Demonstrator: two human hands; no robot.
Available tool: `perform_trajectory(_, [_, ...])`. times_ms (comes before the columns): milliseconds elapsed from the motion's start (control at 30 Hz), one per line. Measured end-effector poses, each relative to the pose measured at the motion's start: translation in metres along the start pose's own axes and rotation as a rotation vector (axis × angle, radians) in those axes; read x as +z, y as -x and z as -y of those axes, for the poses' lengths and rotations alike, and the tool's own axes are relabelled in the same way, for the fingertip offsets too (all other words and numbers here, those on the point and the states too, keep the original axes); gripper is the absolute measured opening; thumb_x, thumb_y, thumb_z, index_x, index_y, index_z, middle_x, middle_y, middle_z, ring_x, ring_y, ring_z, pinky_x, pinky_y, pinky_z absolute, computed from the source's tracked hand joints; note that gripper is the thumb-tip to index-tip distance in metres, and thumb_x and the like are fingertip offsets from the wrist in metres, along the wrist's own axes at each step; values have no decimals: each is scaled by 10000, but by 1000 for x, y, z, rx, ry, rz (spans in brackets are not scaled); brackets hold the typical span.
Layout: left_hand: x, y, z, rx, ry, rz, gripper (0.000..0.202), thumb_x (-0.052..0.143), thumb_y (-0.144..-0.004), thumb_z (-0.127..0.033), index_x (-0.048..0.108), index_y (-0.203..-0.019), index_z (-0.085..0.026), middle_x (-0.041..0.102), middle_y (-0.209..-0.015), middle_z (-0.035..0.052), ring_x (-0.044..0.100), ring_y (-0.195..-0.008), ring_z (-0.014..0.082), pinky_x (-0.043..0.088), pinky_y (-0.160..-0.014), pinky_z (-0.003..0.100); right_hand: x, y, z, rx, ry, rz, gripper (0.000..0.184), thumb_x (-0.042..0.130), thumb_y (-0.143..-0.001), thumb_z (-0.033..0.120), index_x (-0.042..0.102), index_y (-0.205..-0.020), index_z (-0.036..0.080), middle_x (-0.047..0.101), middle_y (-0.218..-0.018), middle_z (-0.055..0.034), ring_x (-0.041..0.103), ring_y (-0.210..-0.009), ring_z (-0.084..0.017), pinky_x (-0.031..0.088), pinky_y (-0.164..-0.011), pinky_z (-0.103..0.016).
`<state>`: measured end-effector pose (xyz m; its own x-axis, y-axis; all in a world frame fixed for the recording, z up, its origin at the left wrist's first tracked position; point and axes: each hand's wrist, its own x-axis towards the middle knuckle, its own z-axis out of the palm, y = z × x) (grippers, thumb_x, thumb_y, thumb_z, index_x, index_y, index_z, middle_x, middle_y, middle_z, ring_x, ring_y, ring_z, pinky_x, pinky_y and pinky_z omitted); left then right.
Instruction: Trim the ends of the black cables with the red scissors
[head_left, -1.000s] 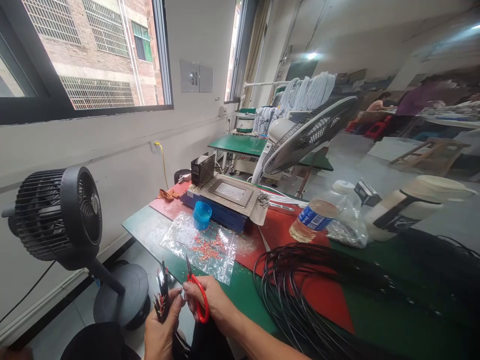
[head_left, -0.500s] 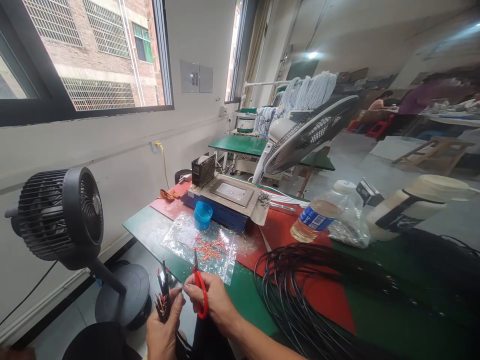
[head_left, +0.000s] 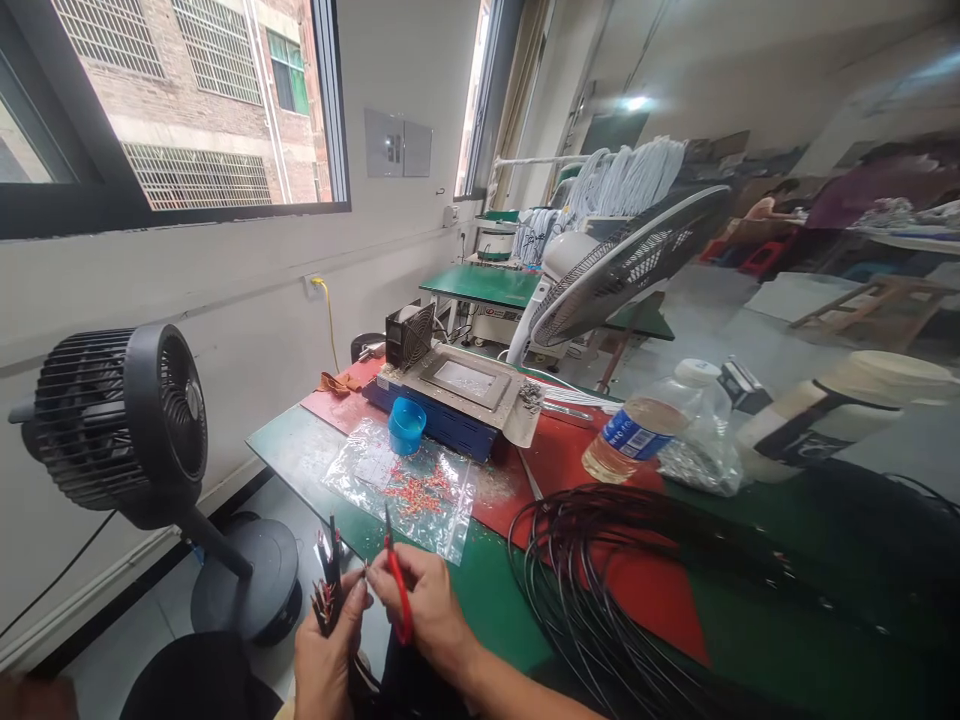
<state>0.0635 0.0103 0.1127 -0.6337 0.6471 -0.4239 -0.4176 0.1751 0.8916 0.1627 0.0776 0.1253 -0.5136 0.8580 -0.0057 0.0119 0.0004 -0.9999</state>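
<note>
My left hand (head_left: 330,635) is closed round a bundle of black cables (head_left: 327,575) whose ends show stripped red and pale wires. In my right hand (head_left: 429,605) are red-handled scissors (head_left: 400,590), blades pointing up and away. Thumb and fingertips of both hands meet at a wire end too small to make out clearly. Just beyond, a clear plastic bag (head_left: 360,465) lies flat with many small red and orange clippings (head_left: 420,490) on it. A blue round tub (head_left: 406,428) stands at the bag's far edge.
Behind the bag sits a blue soldering pot (head_left: 442,420) with a small fan (head_left: 409,335). A coil of black cable (head_left: 577,560), a bottle of liquid (head_left: 630,435) and a large jug (head_left: 817,415) are at right. Fans stand left (head_left: 120,420) and behind (head_left: 637,265).
The scissors have turned slightly in my right hand, so the handles look narrower. Both hands stay close together, fingertips still meeting. The view has shifted a little.
</note>
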Motion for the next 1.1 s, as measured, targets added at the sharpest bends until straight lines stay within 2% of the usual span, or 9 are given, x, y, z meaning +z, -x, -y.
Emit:
perform_trajectory(67, [-1, 0, -2, -82, 55, 15, 414, 762, -502, -363, 696, -839, -132, 604, -557, 5, 478, -515, 106, 343, -469, 217, -2, -5, -1, 152, -200, 27, 329, 591, -721, 468, 505, -668, 155, 430, -452, 57, 381, -392, -63, 282, -412, -195])
perform_trajectory(167, [-2, -1, -3, -100, 61, 26, 437, 769, -489, -367, 692, -835, -111, 583, -543, 7, 414, -471, 74, 301, -444, 195, -4, -10, -2, 230, -364, 82, 415, 619, -674, 538, 472, -667, 150, 431, -455, 64, 382, -377, -50, 263, -390, -183])
perform_trajectory(333, [-2, 0, 1, -70, 71, 81, 406, 768, -492, -373, 686, -796, -115, 558, -514, -4, 355, -431, 52, 247, -415, 190, -3, -10, -3, 283, -439, 182, 437, 639, -648, 547, 484, -664, 138, 440, -465, 61, 403, -377, -50, 275, -373, -180])
perform_trajectory(500, [-1, 0, 0, -112, 92, 69, 426, 770, -484, -381, 676, -806, -117, 564, -490, -4, 338, -409, 53, 228, -380, 192, -5, -11, -3, 328, -469, 214, 406, 633, -661, 517, 490, -658, 138, 441, -443, 63, 387, -345, -48, 256, -347, -176])
perform_trajectory(633, [0, 2, -7, -133, 100, 62, 447, 776, -475, -377, 679, -818, -107, 566, -516, 1, 393, -451, 57, 281, -421, 170, -7, -11, -3, 248, -408, 176, 399, 667, -645, 495, 542, -693, 119, 460, -461, 53, 407, -370, -51, 286, -369, -177])
perform_trajectory(833, [-1, 5, -11, -81, 55, 126, 383, 761, -486, -404, 687, -718, -109, 482, -475, -31, 355, -463, 74, 256, -441, 216, -5, -8, -3, 169, -317, 191, 450, 753, -558, 438, 598, -837, 120, 566, -541, 12, 493, -472, -91, 365, -445, -197])
perform_trajectory(967, [-2, 2, -2, -55, 23, 175, 342, 742, -510, -427, 644, -585, -108, 389, -422, -57, 263, -429, 55, 162, -435, 224, -3, -6, -2, 144, -310, 185, 403, 713, -606, 462, 601, -770, 111, 571, -552, -6, 470, -438, -78, 347, -418, -191])
perform_trajectory(1100, [-2, -2, 2, -92, 82, 141, 398, 770, -470, -408, 684, -716, -107, 505, -476, -22, 297, -405, 37, 162, -425, 206, -4, -6, -4, 142, -234, 124, 401, 602, -711, 513, 595, -781, 118, 472, -485, 38, 405, -382, -61, 317, -385, -186])
